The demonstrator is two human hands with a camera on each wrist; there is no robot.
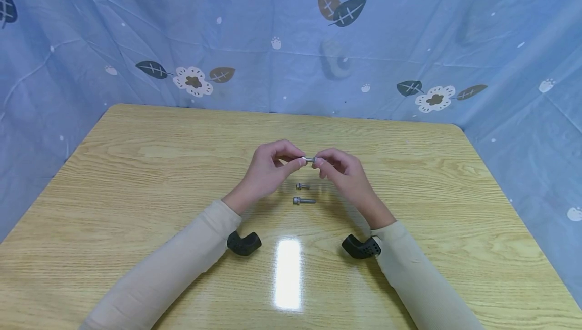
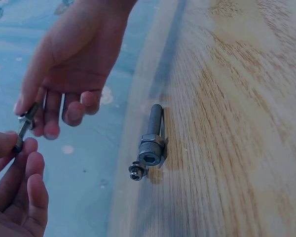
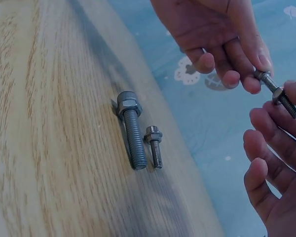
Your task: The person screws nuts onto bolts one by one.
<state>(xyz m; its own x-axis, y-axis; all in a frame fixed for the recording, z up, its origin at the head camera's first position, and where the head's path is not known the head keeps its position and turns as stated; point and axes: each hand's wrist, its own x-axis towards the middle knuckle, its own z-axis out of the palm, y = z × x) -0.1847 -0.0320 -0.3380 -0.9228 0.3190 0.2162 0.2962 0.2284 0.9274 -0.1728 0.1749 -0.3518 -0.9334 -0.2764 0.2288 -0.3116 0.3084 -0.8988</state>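
Above the table, my left hand (image 1: pixel 268 168) pinches the head end of a metal bolt (image 1: pixel 310 159) between thumb and fingers. My right hand (image 1: pixel 345 173) grips the hex nut (image 3: pixel 277 96) that sits partway along the bolt's thread. In the right wrist view the threaded tip sticks out past this nut. Below the hands, a larger socket-head bolt (image 3: pixel 133 136) lies on the table, a nut up against its head. Beside it is a smaller bolt (image 3: pixel 155 147), also with a nut near its head.
The wood-grain table (image 1: pixel 159 183) spreads out around the hands. Behind it hangs a blue patterned cloth (image 1: pixel 254 32). A black curved piece (image 1: pixel 244 244) is at the left wrist and a similar piece (image 1: pixel 361 246) at the right one.
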